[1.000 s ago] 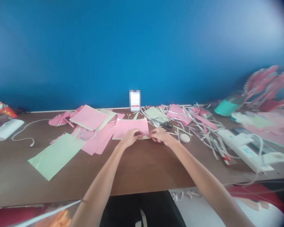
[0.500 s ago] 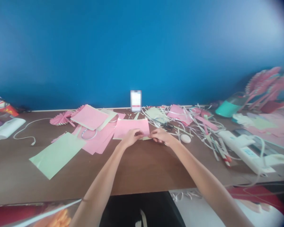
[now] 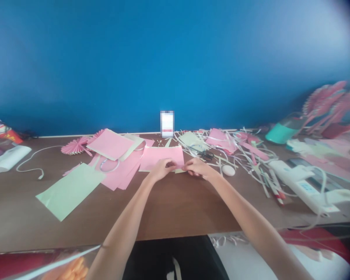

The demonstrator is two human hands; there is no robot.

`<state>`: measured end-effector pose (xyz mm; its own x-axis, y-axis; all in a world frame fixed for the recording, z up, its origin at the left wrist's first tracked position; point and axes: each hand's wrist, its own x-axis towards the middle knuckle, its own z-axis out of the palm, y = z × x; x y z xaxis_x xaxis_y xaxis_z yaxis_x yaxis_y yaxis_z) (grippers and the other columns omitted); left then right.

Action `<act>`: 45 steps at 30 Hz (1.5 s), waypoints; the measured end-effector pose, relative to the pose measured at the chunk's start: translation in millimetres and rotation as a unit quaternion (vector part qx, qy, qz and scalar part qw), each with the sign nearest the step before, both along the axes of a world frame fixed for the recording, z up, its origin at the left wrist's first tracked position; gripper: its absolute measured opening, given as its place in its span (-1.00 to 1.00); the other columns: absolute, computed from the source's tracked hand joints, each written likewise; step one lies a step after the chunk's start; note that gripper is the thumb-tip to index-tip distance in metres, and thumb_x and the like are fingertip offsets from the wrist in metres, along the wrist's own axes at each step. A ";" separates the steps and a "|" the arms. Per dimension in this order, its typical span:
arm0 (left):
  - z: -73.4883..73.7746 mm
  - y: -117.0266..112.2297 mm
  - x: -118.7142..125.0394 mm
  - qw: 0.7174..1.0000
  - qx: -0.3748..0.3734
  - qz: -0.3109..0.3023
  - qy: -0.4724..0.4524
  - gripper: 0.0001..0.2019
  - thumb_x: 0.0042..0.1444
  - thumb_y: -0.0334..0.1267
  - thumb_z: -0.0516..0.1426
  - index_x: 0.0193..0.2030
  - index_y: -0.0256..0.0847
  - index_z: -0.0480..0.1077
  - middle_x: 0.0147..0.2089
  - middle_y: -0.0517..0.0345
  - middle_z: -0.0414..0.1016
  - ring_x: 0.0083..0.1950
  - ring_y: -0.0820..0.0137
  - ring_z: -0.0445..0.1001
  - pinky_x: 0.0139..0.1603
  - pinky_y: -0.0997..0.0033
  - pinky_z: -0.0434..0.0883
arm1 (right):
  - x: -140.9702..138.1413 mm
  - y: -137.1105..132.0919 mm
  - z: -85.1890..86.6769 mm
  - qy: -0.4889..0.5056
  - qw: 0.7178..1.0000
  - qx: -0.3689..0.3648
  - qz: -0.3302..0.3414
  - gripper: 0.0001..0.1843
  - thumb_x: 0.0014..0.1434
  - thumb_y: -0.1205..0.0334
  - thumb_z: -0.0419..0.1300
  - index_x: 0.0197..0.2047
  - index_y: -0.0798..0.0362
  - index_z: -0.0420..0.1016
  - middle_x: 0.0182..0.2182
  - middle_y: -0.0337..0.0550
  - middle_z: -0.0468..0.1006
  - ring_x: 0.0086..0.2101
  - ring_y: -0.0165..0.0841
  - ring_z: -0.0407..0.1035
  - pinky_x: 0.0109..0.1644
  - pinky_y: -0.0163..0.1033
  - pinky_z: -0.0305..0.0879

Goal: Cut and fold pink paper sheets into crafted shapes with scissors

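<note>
A pink sheet of paper [image 3: 162, 154] lies flat on the brown table, its near edge under my fingers. My left hand [image 3: 163, 168] is closed at that near edge, thumb and fingers pinched together on the paper. At the sheet's near right corner my right hand [image 3: 196, 168] is also closed, its fingertips gripping the corner. A small pale green strip shows at the edge between the two hands. Beyond my right hand lie black scissors [image 3: 206, 156] among paper strips, and a white oval object [image 3: 228, 170] sits to the right.
Pink sheets [image 3: 125, 173], a green sheet [image 3: 71, 190] and a folded pink paper fan [image 3: 76, 146] lie left. A phone with a blurred screen [image 3: 167, 123] stands by the blue wall. White strips, a power strip [image 3: 305, 188] and a teal container [image 3: 282, 133] are on the right.
Almost nothing differs. Both hands keep their hold at the near edge of the pink paper, and the view has shifted very slightly.
</note>
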<state>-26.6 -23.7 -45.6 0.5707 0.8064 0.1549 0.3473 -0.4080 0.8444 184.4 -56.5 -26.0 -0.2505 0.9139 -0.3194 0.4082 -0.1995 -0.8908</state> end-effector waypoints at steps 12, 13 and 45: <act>-0.8 -0.1 0.1 1.000 0.001 -0.004 0.000 -0.68 0.05 0.03 0.15 -0.26 -0.21 0.45 -0.25 0.09 0.53 -0.28 0.36 0.45 -0.26 0.38 0.37 | 1.5 2.2 -5.2 -0.009 1.000 0.001 -0.008 -0.85 -0.02 0.21 0.18 -0.52 0.12 0.44 -0.74 -0.33 0.33 -0.76 -0.61 -0.02 -0.69 -0.42 -0.20; -1.0 0.0 0.1 1.000 0.002 -0.003 0.001 -0.67 0.05 0.03 0.15 -0.26 -0.21 0.45 -0.25 0.09 0.53 -0.28 0.36 0.46 -0.25 0.38 0.37 | 1.5 2.2 -4.8 -0.009 1.000 0.000 -0.008 -0.85 -0.02 0.21 0.18 -0.52 0.12 0.44 -0.73 -0.33 0.33 -0.76 -0.62 -0.02 -0.69 -0.42 -0.20; -7.5 1.8 9.1 1.000 -0.001 0.003 0.021 -0.88 -0.01 -0.30 0.17 -0.31 -0.22 0.47 -0.32 0.15 0.52 -0.35 0.43 0.43 -0.32 0.46 0.37 | 0.4 3.2 -9.0 -0.190 0.977 0.087 -0.030 -0.72 -0.06 0.05 0.25 -0.61 0.09 0.46 -0.72 -0.23 0.43 -0.67 -0.47 0.23 -0.54 -0.36 0.12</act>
<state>-17.5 -22.0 -53.2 0.5721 0.8100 0.1289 0.3845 -0.4037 0.8302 184.9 -53.4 -35.0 -0.0884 0.9722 -0.2169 0.7084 -0.0917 -0.6998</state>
